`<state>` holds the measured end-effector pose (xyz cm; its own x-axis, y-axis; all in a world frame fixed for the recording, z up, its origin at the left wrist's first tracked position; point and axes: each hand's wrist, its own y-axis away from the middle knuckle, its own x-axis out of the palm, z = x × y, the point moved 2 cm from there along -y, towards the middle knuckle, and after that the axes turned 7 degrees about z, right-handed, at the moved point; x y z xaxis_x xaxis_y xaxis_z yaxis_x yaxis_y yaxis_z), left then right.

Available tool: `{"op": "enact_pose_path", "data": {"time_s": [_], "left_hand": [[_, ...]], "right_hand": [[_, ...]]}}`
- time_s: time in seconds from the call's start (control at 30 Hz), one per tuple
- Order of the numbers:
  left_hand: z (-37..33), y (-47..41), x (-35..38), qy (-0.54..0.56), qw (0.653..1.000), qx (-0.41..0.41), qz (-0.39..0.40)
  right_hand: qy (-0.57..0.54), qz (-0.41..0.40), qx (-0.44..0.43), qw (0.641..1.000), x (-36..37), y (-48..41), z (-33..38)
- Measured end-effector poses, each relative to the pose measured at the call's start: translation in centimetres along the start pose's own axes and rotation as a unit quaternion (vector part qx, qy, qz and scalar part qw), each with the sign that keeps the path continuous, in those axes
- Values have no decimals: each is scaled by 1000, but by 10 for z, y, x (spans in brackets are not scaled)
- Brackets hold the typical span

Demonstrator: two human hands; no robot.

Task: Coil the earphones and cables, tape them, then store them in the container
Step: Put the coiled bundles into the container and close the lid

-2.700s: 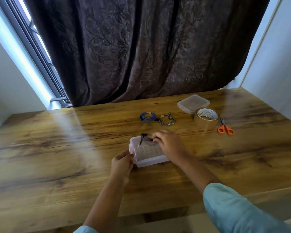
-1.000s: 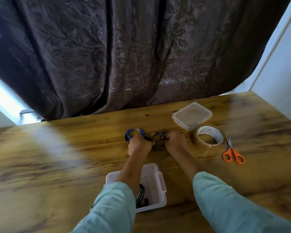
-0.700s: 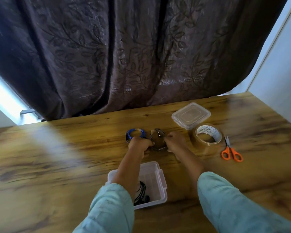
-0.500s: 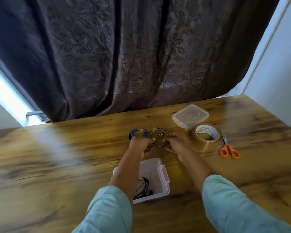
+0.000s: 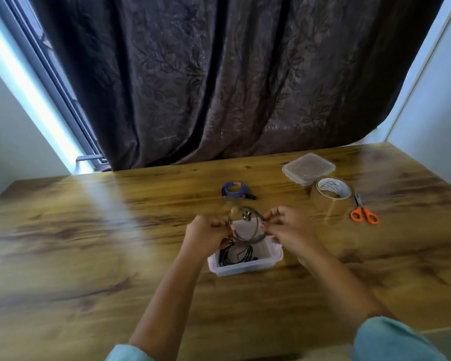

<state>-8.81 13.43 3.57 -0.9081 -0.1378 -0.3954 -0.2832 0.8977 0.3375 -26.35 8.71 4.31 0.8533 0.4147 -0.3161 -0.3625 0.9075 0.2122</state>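
Holding grey coil (image 5: 248, 240) over the open container (image 5: 245, 268) — left hand (image 5: 208, 234) and right hand (image 5: 288, 227) each pinch one side, presumably so loops cannot spring apart. Inside lies the black coil (image 5: 236, 255); blue coil (image 5: 233, 191) lies on the table (image 5: 89, 243) beyond.

I'm getting one view only: a wide-angle camera riding on the head. It's sitting above the near edge of the tabletop (image 5: 89, 256), facing forward and tilting down. Forearms (image 5: 167, 295) are showing from the bottom edge, with the left hand (image 5: 206, 237) and right hand (image 5: 289, 230) sitting just below frame centre, close to the lens. The far tabletop edge is running across mid-frame, and a dark curtain (image 5: 219, 87) is filling the upper half. The window frame (image 5: 50, 61) is bending at the left edge.
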Motion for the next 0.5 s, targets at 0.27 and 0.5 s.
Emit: {"op": "enact_pose_path", "data": {"time_s": [0.27,0.5], "left_hand": [[10,-14,23,-225,973,-34,33],[9,-15,39,-351,935,-49,38]], "right_hand": [[280,-71,12,957,13,-10,-24],[481,-108,-18,870,27,-12,-19]]}}
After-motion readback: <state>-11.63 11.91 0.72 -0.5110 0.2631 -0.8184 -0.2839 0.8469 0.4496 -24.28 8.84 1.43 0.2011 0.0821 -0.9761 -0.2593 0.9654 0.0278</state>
